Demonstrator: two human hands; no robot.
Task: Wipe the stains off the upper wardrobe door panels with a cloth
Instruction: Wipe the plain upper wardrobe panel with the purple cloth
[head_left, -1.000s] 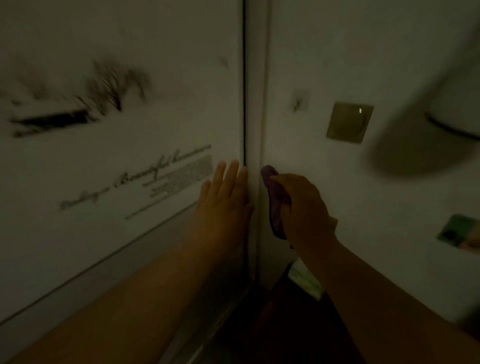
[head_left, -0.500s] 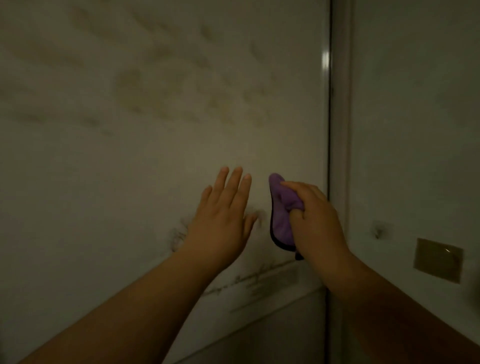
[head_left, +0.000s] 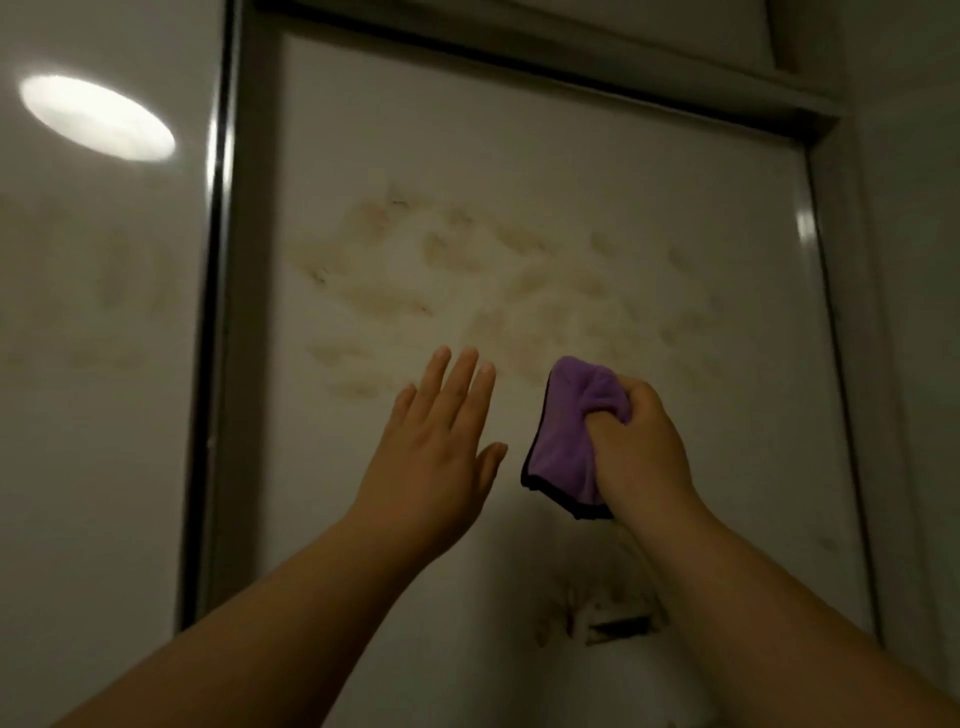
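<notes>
Dim shot, hard to read. Far left, left door panel is cut off by the edge, with faint smudges and one bright oval glare. Dark frame strip, then middle door panel; two panels counted. Brownish stains patch its middle, too blurred to count. My left hand is flat with straight fingers; contact with the panel unclear. One purple cloth, black-edged and bunched, sits just below the stains, partly hidden by my right hand gripping it. Dark marks lower down, unreadable.
</notes>
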